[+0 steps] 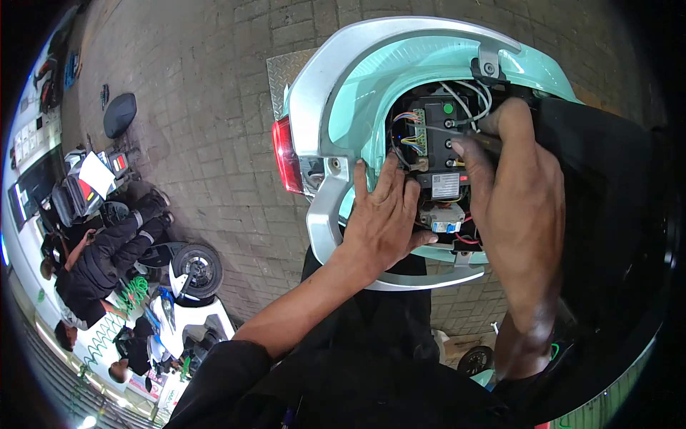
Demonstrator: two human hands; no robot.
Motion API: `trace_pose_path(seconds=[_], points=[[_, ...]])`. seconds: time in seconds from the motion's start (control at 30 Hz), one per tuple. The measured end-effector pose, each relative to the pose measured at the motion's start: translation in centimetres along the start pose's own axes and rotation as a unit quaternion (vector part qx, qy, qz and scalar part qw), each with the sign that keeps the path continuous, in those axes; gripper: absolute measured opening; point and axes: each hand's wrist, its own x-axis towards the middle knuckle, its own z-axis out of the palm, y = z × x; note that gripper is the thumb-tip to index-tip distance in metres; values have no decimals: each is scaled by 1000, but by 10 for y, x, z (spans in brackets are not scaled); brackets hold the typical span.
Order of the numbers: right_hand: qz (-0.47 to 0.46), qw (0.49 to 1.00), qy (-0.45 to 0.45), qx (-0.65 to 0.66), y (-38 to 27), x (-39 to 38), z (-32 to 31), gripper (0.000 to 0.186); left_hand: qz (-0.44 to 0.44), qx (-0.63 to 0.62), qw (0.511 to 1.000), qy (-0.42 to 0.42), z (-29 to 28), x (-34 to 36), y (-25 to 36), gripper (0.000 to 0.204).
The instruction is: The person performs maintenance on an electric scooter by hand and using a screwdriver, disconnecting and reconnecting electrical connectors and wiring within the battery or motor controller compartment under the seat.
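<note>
An open mint-green scooter rear with a silver grab rail [318, 93] surrounds a black electronic unit [439, 100] carrying a green button, coloured wires and a wired terminal strip [419, 134]. Below it sits a small breaker [445, 225] with red cables. My left hand [382, 222] rests open with spread fingers on the compartment's near-left edge and the unit's side. My right hand [518, 200] is bent over the unit's right side by the white cables [468, 100], fingers closed around a slim dark object I cannot make out.
The scooter's red tail light [284, 155] faces left; its black seat [614, 214] is at right. At left, several people [93, 272] sit among a white scooter [196, 322], a green coiled hose [132, 293] and equipment [78, 196]. A dark oval part [119, 114] lies on the pavers.
</note>
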Motion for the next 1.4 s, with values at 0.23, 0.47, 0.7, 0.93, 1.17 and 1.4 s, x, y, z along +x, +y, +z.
trace_pose_path(seconds=[0.23,0.47,0.7,0.93,1.17,1.4], points=[[-123,992,8,11,-1,11,2,26,-12,22,998,-55,-6,4,3,86],[-188,980,70,-18,8,18,9,32,20,16,998,-49,-13,-3,-2,93],[-240,970,-34,-31,-5,26,-18,23,138,-63,988,-3,-109,8,-50,48],[-147,981,49,-113,-5,11,-2,26,141,-25,959,245,-111,79,-123,59],[-105,990,-48,-85,-1,13,-15,29,-32,-179,974,132,-102,100,-111,61],[-168,984,55,-15,21,6,0,21,-44,-193,972,126,-105,101,-106,58]])
